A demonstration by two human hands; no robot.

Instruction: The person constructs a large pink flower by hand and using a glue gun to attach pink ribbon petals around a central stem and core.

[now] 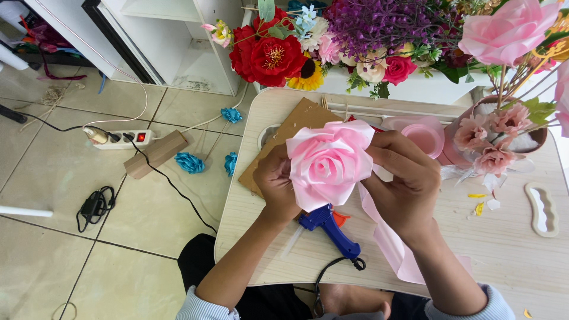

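Observation:
A large pink ribbon rose (328, 163) is held over a small light wooden table (510, 249). My left hand (276, 184) grips the rose's left side and underside. My right hand (403, 181) pinches its right outer petals at the top edge. A loose tail of pink satin ribbon (388, 240) trails from the rose down past my right wrist. A blue glue gun (331, 228) with an orange trigger lies on the table just under the rose, its black cord running off the front edge.
A brown cardboard sheet (299, 121) lies under the rose's far side. A pink ribbon spool (424, 136) and a pot of pink flowers (495, 139) stand right. Artificial bouquets (332, 44) line the far edge. On the floor: power strip (121, 139), wood block (155, 154), blue ribbon flowers (189, 162).

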